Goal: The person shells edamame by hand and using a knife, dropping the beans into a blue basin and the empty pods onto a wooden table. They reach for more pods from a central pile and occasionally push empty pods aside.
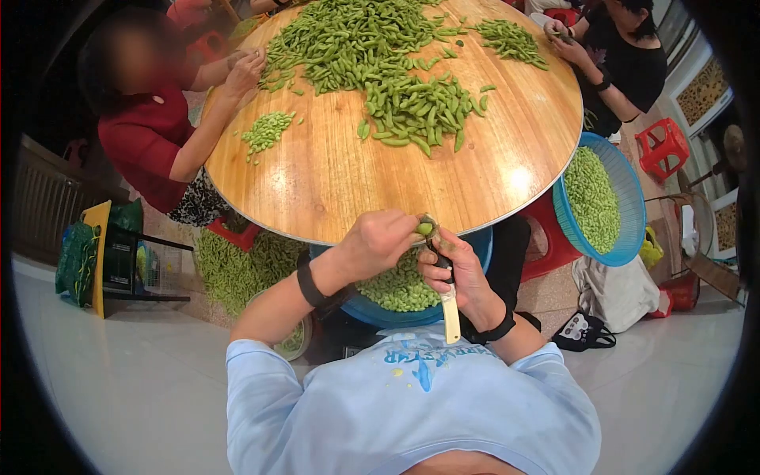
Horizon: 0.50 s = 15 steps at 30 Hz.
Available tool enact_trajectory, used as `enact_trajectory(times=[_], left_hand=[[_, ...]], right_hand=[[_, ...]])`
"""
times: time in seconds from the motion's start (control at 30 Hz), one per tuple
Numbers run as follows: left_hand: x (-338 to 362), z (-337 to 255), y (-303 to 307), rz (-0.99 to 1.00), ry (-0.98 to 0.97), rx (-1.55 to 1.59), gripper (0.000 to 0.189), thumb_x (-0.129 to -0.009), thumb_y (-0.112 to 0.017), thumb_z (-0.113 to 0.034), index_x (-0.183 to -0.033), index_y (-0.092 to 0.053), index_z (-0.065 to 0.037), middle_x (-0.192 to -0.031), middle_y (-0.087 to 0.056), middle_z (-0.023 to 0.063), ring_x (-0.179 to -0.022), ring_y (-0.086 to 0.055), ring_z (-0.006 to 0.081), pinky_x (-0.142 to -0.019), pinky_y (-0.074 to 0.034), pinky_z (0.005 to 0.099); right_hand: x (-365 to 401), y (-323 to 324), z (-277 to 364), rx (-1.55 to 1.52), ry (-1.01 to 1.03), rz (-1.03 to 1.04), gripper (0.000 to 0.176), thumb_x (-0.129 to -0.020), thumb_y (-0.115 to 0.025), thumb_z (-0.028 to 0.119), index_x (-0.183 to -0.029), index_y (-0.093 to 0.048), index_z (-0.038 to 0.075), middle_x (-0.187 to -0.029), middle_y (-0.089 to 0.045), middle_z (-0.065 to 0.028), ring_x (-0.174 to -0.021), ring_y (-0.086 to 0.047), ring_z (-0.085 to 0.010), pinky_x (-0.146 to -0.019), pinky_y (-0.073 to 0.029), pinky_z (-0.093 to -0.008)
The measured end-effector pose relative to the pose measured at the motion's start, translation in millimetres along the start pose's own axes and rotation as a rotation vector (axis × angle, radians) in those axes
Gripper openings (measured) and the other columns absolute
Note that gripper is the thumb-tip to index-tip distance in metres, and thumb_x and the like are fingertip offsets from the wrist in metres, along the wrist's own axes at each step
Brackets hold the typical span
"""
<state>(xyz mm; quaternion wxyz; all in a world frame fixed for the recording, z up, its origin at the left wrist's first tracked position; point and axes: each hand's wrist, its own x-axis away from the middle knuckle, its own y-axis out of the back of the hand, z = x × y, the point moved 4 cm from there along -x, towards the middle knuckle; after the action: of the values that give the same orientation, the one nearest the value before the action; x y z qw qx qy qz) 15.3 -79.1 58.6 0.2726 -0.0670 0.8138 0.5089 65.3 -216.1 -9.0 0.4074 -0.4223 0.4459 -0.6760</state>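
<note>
My left hand (380,241) is closed, its fingertips pinching a green bean pod (425,228) just off the near table edge. My right hand (463,277) wraps round a small knife-like tool (450,317) with a dark upper part and a cream lower end pointing toward my body. Its thumb and the tool's dark top meet the pod; how they touch is hidden by the fingers. Under both hands, a blue tub (380,317) of shelled green beans (404,285) sits in my lap area.
A round wooden table (332,174) bears a large heap of pods (356,39), a nearer pile (423,111) and some shelled beans (267,131). A blue basket (625,186) of beans stands right. Pods (245,269) cover floor at left. Other people sit around the table.
</note>
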Motion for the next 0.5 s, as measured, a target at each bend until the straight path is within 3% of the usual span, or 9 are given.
enact_trajectory(times=[0.07, 0.2, 0.27, 0.4, 0.47, 0.5], left_hand=[[-1, 8, 1, 0.024, 0.064, 0.292, 0.010, -0.080, -0.065, -0.005, -0.088, -0.061, 0.000, -0.069, -0.055, 0.0147, -0.062, -0.059, 0.0314, -0.052, -0.046, 0.0348], [0, 7, 1, -0.040, 0.070, 0.274, 0.010, -0.086, -0.061, -0.010, -0.086, -0.063, 0.000, -0.066, -0.058, 0.0101, -0.058, -0.059, 0.0223, -0.050, -0.045, 0.0295], [12, 22, -14, 0.076, 0.687, 0.964, 0.020, -0.093, -0.057, -0.016, -0.084, -0.062, 0.002, -0.065, -0.059, 0.0024, -0.056, -0.056, 0.0106, -0.049, -0.042, 0.0247], [17, 19, -21, 0.081, 0.794, 1.071, 0.026, -0.095, -0.053, -0.018, -0.082, -0.060, 0.003, -0.060, -0.053, 0.0038, -0.052, -0.050, 0.0072, -0.049, -0.041, 0.0272], [18, 17, -20, 0.099, 0.615, 0.783, 0.021, -0.093, -0.054, -0.016, -0.083, -0.060, 0.002, -0.062, -0.055, 0.0091, -0.053, -0.054, 0.0162, -0.051, -0.043, 0.0310], [18, 15, -20, 0.101, 0.615, 0.783, 0.021, -0.093, -0.054, -0.016, -0.083, -0.060, 0.002, -0.062, -0.055, 0.0091, -0.053, -0.054, 0.0162, -0.051, -0.043, 0.0310]], right_hand=[[1, -2, -1, 0.017, 0.007, -0.008, 0.017, -0.097, -0.050, 0.016, -0.109, -0.052, 0.005, -0.082, -0.054, -0.0108, -0.053, -0.043, -0.0094, -0.038, -0.035, -0.0198], [2, -9, -2, 0.100, 0.082, -0.032, 0.016, -0.097, -0.049, 0.016, -0.108, -0.053, 0.004, -0.080, -0.055, -0.0107, -0.052, -0.044, -0.0092, -0.038, -0.035, -0.0197], [1, -8, 0, 0.249, 0.146, -0.035, 0.016, -0.097, -0.049, 0.015, -0.107, -0.054, 0.003, -0.079, -0.056, -0.0104, -0.051, -0.045, -0.0092, -0.038, -0.035, -0.0199], [2, -6, 7, 0.554, 0.245, -0.101, 0.018, -0.098, -0.047, 0.013, -0.105, -0.056, 0.000, -0.072, -0.057, -0.0080, -0.048, -0.045, -0.0087, -0.039, -0.035, -0.0206], [0, -7, 12, 0.649, 0.323, -0.120, 0.017, -0.097, -0.048, 0.011, -0.105, -0.056, 0.000, -0.071, -0.056, -0.0061, -0.047, -0.045, -0.0081, -0.039, -0.034, -0.0204], [0, -7, 16, 0.742, 0.406, -0.144, 0.016, -0.096, -0.048, 0.009, -0.106, -0.056, 0.000, -0.070, -0.056, -0.0043, -0.046, -0.044, -0.0074, -0.040, -0.033, -0.0202]])
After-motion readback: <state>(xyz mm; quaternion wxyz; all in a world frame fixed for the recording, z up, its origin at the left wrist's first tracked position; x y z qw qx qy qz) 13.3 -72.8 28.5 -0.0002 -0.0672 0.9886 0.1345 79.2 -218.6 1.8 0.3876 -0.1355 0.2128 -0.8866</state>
